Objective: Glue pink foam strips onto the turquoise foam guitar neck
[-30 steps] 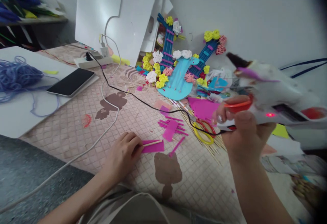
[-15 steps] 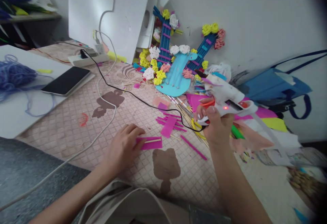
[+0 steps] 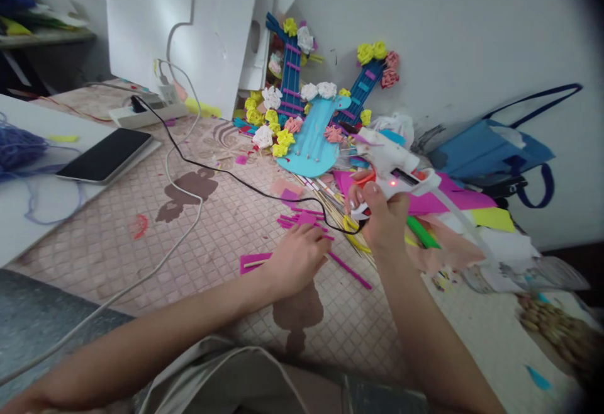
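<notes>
My right hand [image 3: 384,216] is wrapped around the handle of a white hot glue gun [image 3: 391,168] with a lit red light and a clear glue stick in its rear. Its tip points up and left. My left hand [image 3: 299,257] rests low over the table, its fingers loosely bent over a pink paper rectangle [image 3: 307,217] lying on several thin pink rolled sticks [image 3: 285,222]. The fingertips are partly hidden. Beneath my left wrist lies a pink paper strip [image 3: 255,259] with a pale wooden stick [image 3: 255,263] on it. One pink stick [image 3: 349,270] lies apart, to the right.
A black cord [image 3: 236,178] runs from the power strip [image 3: 151,114] to the glue gun. Paper guitars with flowers, one light-blue guitar body [image 3: 309,150] among them, lean at the wall. Elsewhere are a phone [image 3: 106,155], purple yarn [image 3: 19,143] and a blue bag [image 3: 491,150].
My left hand has left the pink strip with the wooden stick and moved right over the pink rectangle and sticks. My right hand still holds the glue gun; the view has shifted slightly.
</notes>
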Motion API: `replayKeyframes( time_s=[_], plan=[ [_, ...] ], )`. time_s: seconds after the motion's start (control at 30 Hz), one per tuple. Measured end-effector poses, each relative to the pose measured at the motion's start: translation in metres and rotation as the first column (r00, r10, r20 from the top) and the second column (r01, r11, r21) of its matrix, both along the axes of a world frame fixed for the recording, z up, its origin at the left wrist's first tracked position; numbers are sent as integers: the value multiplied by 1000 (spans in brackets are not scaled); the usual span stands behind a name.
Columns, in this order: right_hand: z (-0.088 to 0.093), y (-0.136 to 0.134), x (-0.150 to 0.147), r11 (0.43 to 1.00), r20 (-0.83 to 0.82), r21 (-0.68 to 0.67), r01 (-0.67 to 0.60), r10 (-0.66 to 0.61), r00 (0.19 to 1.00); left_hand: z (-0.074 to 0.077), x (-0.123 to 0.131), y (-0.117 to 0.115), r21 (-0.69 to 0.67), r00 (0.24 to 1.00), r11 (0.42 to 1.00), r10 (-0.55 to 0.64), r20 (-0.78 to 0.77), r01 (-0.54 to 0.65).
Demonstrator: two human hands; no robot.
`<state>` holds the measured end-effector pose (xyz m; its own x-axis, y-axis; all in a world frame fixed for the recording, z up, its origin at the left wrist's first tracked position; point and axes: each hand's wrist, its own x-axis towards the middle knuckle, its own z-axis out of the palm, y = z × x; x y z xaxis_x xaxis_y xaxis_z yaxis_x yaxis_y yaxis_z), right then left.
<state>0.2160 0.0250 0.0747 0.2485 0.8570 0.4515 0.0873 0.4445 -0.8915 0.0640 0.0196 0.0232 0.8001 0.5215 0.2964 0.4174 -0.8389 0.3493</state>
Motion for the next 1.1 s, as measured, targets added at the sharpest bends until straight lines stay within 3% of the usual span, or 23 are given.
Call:
replayKeyframes(
  time_s=[0.1,0.2,0.3,0.37,0.43,0.5,0.6,0.67,0.83,0.97,1.1],
  plan=[
    [1,4,-1,1000,17,-10,7,-7,1000,-7,29,-3,139,989,982,-121,-85,132],
    [2,7,-1,1000,5,-13,-14,14,1000,-16,46,-6,211,977,958,-167,-132,192],
    [2,9,0,998,-20,-8,-60,60,998,-13,42,-4,238,974,949,-181,-137,209],
    [1,10,2,998,-38,-1,-62,62,997,-2,27,2,237,978,951,-179,-109,200],
    [-1,12,4,998,-67,10,-56,56,996,16,5,13,200,988,968,-146,-55,154],
    [-2,13,5,999,-106,15,-48,50,993,32,-16,30,175,999,984,11,32,-17],
    [-4,15,5,999,-177,5,-38,38,983,42,-35,62,217,943,918,320,92,-333],
    [-3,15,4,1000,-217,10,-29,30,976,34,-35,84,283,929,889,368,30,-361],
    [-3,16,5,999,-236,33,-13,21,971,2,-16,119,269,947,922,311,-81,-279],
    [-6,16,6,1000,-216,-2,-25,24,976,6,-19,111,251,944,919,327,-50,-305],
    [-9,15,4,1000,-189,-9,-24,22,982,19,-46,76,173,914,898,401,57,-405]
  ],
)
